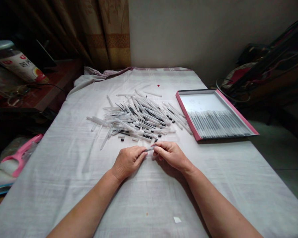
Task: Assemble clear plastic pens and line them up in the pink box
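Note:
Between my two hands, just in front of a loose pile of pen parts, is a slim translucent pen barrel [149, 149]. My left hand [129, 159] pinches one end, and my right hand [171, 154] pinches the other; the fingers cover most of it. The pile holds clear pen tubes [149, 110], dark refills and small black caps [122, 139] scattered at its near edge. To the right lies a shallow pink-edged box [221, 94], with a row of pens [220, 124] laid side by side in its near half.
A pale cloth covers the table [72, 158]. A tiny red piece [158, 85] lies behind the pile, and a white scrap [177, 219] near the front. On the left are a lidded jar [20, 62] on a wooden stand and a pink-handled roller [21, 155]. A wall rises behind.

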Tool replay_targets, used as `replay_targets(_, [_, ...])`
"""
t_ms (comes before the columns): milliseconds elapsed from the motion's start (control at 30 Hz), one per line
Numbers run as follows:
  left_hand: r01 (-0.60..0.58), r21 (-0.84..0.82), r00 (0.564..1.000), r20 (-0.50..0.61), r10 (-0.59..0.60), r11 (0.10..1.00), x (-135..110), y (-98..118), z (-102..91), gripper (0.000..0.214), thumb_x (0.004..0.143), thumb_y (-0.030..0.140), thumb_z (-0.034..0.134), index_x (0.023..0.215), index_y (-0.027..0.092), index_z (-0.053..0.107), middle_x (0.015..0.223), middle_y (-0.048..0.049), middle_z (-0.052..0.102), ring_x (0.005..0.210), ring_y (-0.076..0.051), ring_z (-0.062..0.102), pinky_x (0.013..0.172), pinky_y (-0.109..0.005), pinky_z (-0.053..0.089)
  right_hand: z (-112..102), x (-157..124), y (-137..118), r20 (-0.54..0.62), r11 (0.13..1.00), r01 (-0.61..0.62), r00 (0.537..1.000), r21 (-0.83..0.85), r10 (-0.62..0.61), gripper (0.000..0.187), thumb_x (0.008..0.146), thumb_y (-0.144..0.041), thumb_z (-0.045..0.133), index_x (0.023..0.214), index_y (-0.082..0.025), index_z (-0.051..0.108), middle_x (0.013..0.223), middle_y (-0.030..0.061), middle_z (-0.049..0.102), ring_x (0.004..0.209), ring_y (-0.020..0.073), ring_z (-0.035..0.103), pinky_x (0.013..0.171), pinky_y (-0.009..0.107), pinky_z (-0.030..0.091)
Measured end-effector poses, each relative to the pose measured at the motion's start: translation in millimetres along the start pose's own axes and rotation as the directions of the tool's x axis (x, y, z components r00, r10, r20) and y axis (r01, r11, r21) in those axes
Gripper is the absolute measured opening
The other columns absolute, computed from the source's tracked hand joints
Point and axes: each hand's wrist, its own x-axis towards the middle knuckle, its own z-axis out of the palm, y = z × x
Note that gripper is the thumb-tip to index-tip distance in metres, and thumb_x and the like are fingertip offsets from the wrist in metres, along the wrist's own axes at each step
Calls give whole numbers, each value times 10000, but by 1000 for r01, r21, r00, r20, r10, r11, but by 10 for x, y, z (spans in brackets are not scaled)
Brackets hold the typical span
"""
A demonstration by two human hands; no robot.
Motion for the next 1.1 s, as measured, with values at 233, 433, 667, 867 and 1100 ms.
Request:
replay_targets(233, [17, -73, 999, -31, -20, 997, 29, -1, -8, 216, 938, 283, 525, 1027, 207, 707, 913, -57, 758, 798, -186, 709, 712, -260, 530, 54, 24, 9, -63, 999, 13, 998, 49, -10, 250, 795, -414, 618, 788, -170, 674, 652, 0, 664, 506, 96, 554, 513, 219, 453])
replay_targets(433, [36, -195, 995, -80, -52, 980, 58, -19, -10, 211, 921, 285, 547, 1051, 208, 695, 942, -55, 759, 829, -177, 715, 751, -256, 549, 112, 46, -16, -126, 975, 52, 992, 215, -25, 256, 714, -400, 717, 826, -182, 644, 605, -45, 590, 505, 83, 496, 480, 202, 393])
replay_targets(667, [59, -212, 991, -108, -83, 975, 47, -54, 0, 259, 913, 306, 547, 1115, 212, 679, 984, -47, 759, 855, -172, 715, 771, -248, 556, 16, 75, -127, -313, 934, 178, 947, 309, -77, 399, 725, -555, 712, 837, -194, 584, 689, 1, 666, 559, 114, 586, 453, 198, 422])
replay_targets(867, [81, -190, 990, -94, -101, 978, 31, -79, 10, 242, 899, 272, 556, 1092, 203, 684, 909, -28, 759, 751, -142, 703, 716, -217, 540, -962, 104, -427, -725, 911, 407, 646, 66, -236, 408, 741, -550, 709, 915, -194, 612, 689, 0, 689, 499, 92, 558, 430, 184, 402])
replay_targets(1100, [65, -165, 994, -81, -79, 984, 49, -80, 18, 189, 905, 253, 547, 1012, 219, 699, 953, -26, 763, 874, -166, 717, 788, -234, 533, -1872, 515, -331, -731, 978, 49, 657, -204, -185, 368, 714, -467, 716, 872, -136, 694, 620, 11, 654, 486, 102, 541, 454, 205, 403])
